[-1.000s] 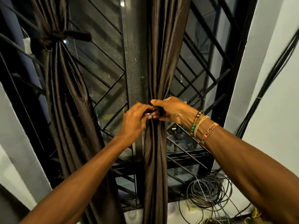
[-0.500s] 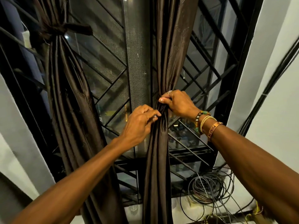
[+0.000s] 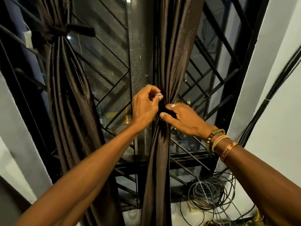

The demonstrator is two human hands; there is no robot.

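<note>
Nearest, our right hand (image 3: 185,119), with bracelets (image 3: 216,139) on its wrist and a ring (image 3: 173,105) on one finger, grips the curtain (image 3: 172,54) at its gathered waist. The thumb lies across the front and the fingers curl round behind the cloth. Our left hand (image 3: 145,108) sits just beside it, a little higher, at the curtain's left edge. Its fingers are curled, and the tips of thumb and forefinger press together against the folds; we cannot tell whether they pinch any cloth. So the curtain runs between our hands, bunched tight there, spreading wider above and hanging in a narrow fall below. Low at the right, under the right arm, lies a loose coil of cables (image 3: 211,193). Behind the curtain stands the grille (image 3: 114,88), black bars set slantwise over glass. Farther left, a second curtain (image 3: 68,103) hangs against the same grille, tied with a band (image 3: 65,30) high up.
</note>
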